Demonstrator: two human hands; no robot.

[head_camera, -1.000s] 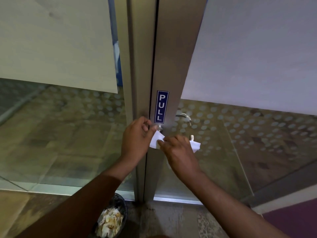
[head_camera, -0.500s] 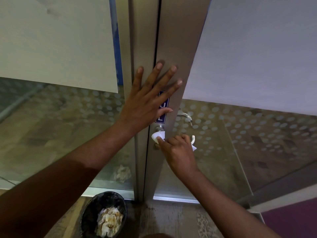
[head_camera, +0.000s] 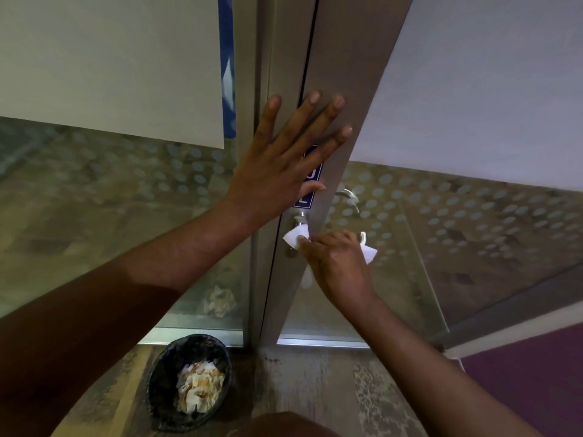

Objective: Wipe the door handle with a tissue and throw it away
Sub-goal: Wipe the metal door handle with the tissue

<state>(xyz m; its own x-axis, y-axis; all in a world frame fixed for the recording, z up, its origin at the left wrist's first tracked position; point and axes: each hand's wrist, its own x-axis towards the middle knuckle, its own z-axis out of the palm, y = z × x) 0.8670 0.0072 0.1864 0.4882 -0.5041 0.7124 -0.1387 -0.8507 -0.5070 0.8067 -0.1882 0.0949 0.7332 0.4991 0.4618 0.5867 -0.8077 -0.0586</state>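
A metal lever door handle (head_camera: 362, 236) sits on the grey door frame (head_camera: 344, 74), mostly hidden under my right hand (head_camera: 339, 266). That hand is closed around a white tissue (head_camera: 295, 236) pressed on the handle; tissue corners stick out left and right of the fingers. My left hand (head_camera: 284, 162) lies flat on the frame with fingers spread, covering most of the blue PULL sign (head_camera: 310, 181). A black bin (head_camera: 189, 381) holding crumpled tissues stands on the floor at the lower left.
Glass panels with frosted film and a dot pattern flank the frame. A second handle (head_camera: 348, 197) shows through the glass on the far side. A crumpled paper ball (head_camera: 219, 301) lies behind the left pane. Purple flooring is at the lower right.
My left hand let go of the tissue, rose and flattened on the door frame over the PULL sign. My right hand closed the tissue around the handle and stays there.
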